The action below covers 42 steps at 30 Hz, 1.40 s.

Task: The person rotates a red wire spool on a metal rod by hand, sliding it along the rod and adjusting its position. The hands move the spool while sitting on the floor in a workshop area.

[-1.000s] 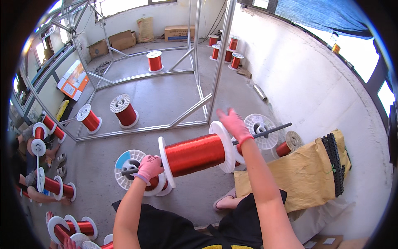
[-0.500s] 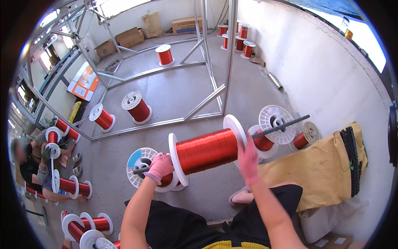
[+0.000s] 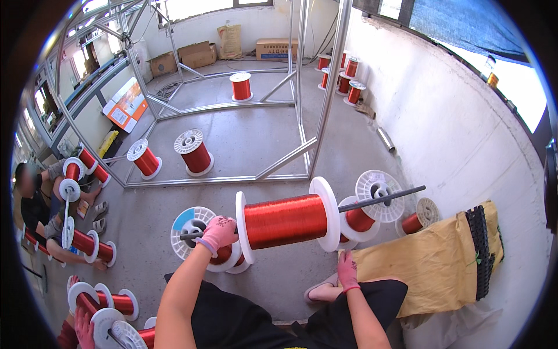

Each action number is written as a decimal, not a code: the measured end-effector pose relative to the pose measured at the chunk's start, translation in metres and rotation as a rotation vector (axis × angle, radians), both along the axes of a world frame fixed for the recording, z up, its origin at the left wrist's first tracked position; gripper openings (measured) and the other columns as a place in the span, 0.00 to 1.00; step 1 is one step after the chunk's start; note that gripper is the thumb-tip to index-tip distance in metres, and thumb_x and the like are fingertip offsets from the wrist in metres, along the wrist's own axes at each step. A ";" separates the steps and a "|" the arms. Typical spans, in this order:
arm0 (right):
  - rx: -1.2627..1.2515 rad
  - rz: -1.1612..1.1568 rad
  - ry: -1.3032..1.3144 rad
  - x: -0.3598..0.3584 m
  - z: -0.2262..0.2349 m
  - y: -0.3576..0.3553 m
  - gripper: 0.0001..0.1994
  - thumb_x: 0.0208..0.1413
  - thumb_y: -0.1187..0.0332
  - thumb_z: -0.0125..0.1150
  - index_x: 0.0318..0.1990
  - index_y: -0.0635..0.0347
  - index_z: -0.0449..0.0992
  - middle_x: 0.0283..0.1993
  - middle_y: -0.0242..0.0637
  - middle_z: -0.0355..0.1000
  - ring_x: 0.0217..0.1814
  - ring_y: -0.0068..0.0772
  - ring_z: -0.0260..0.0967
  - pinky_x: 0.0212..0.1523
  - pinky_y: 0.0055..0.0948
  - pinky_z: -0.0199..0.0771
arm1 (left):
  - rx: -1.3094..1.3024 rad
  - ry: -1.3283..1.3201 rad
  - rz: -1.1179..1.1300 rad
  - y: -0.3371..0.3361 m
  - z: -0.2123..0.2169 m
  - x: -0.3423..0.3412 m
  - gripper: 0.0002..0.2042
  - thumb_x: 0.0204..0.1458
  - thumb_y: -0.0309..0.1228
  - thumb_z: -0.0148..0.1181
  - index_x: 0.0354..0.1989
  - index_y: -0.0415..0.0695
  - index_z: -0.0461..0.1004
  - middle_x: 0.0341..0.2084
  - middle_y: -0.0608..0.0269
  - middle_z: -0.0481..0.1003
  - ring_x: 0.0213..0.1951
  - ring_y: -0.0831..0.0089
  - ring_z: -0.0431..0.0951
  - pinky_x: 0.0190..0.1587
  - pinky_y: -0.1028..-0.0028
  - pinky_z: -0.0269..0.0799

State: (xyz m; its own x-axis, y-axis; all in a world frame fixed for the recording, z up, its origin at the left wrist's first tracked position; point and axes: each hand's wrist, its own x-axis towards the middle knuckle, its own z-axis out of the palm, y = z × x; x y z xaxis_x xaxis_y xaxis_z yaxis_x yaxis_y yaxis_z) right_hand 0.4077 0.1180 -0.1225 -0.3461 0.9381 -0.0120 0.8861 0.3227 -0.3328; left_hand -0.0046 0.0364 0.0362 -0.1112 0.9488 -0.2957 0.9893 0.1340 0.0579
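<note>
The left hand (image 3: 220, 231), in a pink glove, is closed around the left end of a dark metal rod (image 3: 381, 198) and holds it roughly level above the concrete floor (image 3: 250, 139). On that rod sits a large spool of copper-red wire (image 3: 286, 221) with white flanges — it hangs in the air in front of the person, between the two hands. The rod's right end pokes out past the spool, over a smaller white-flanged spool (image 3: 372, 200) on the floor. The right hand (image 3: 347, 270), also gloved, is off the rod and rests on the person's knee, fingers loosely bent, gripping nothing. Just right of it lies a tan sack (image 3: 430, 262) — beyond, a metal frame (image 3: 325, 104) stands with more spools around.
</note>
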 end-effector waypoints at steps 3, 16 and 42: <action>-0.101 -0.137 0.266 -0.006 0.024 0.003 0.18 0.59 0.62 0.40 0.51 0.65 0.62 0.47 0.55 0.67 0.50 0.56 0.64 0.47 0.43 0.65 | -0.004 0.017 0.020 -0.004 -0.005 -0.002 0.14 0.42 0.40 0.53 0.28 0.43 0.77 0.28 0.53 0.76 0.34 0.57 0.77 0.40 0.64 0.72; -0.034 -0.158 0.973 -0.098 0.221 0.076 0.20 0.58 0.59 0.44 0.48 0.68 0.66 0.43 0.49 0.70 0.48 0.46 0.67 0.50 0.34 0.62 | -0.011 -0.011 0.055 -0.008 0.009 0.001 0.15 0.42 0.42 0.54 0.31 0.46 0.78 0.30 0.53 0.77 0.35 0.58 0.77 0.41 0.64 0.72; -0.051 0.270 0.207 -0.162 0.238 0.098 0.23 0.55 0.53 0.46 0.43 0.67 0.71 0.44 0.57 0.68 0.49 0.59 0.64 0.49 0.45 0.63 | 0.101 0.004 0.055 -0.016 0.004 -0.003 0.12 0.41 0.35 0.51 0.27 0.43 0.78 0.27 0.53 0.77 0.33 0.61 0.79 0.36 0.65 0.75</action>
